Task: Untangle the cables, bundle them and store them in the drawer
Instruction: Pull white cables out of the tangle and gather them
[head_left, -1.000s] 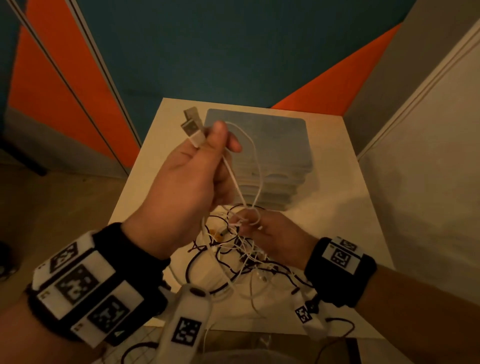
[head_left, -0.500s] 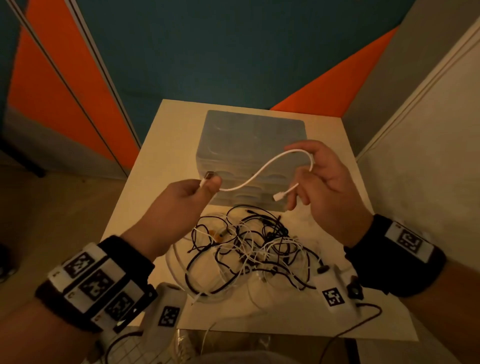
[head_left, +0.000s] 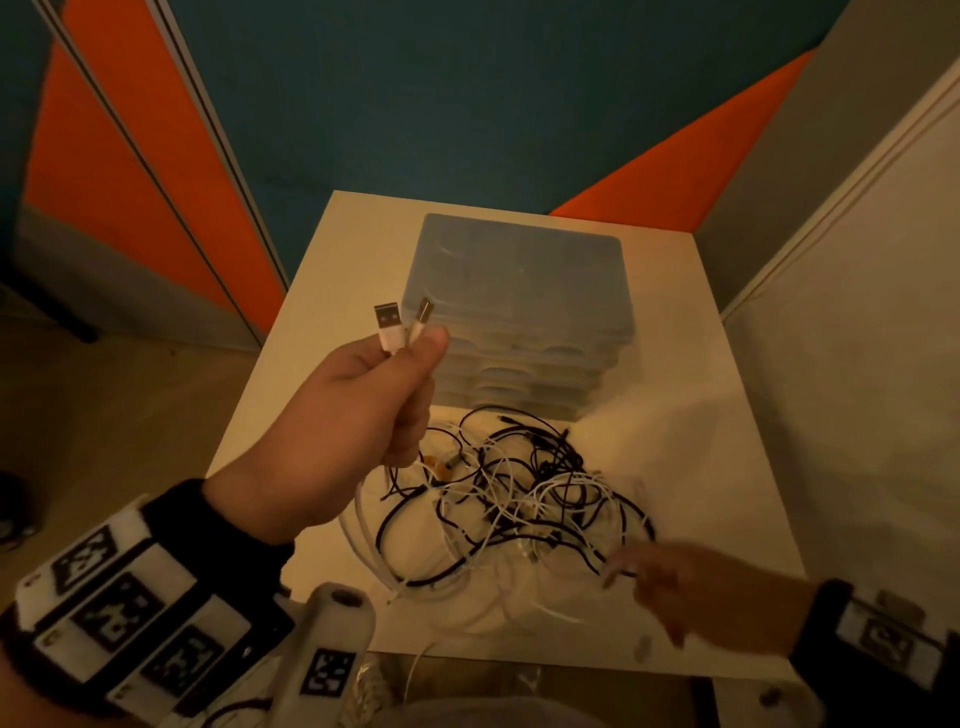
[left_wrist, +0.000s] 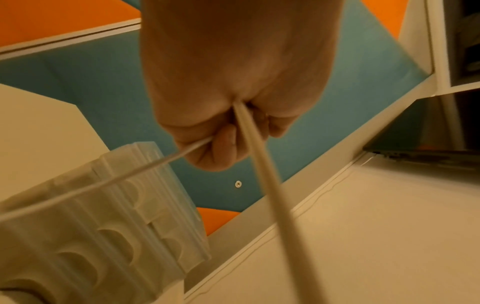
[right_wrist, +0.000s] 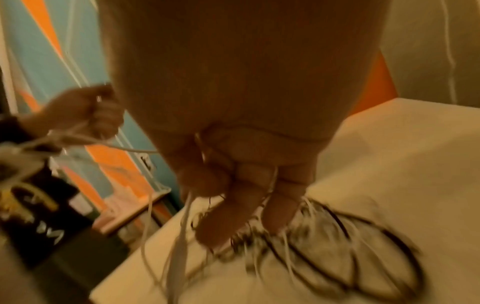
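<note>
My left hand (head_left: 410, 348) is raised over the white table (head_left: 727, 415) and pinches two white cable plugs (head_left: 389, 327) side by side between thumb and forefinger. The white strands (left_wrist: 259, 164) hang down out of its fist. A tangle of black and white cables (head_left: 519, 493) lies on the table in front of the translucent drawer unit (head_left: 519, 270), whose drawers look closed. My right hand (head_left: 623, 571) is low at the tangle's front right edge and blurred. Its fingers (right_wrist: 215, 226) point down into the tangle (right_wrist: 324, 246).
Blue and orange wall panels (head_left: 467, 104) stand behind the table. A white wall (head_left: 857, 364) closes the right side. Bare floor (head_left: 104, 415) lies to the left. The drawer unit (left_wrist: 103, 226) takes up the middle of the table's back half.
Half a second ago both hands stretched one short white cable between them. Now the left hand alone holds the plugs, raised higher. The right hand has dropped to the tangle.
</note>
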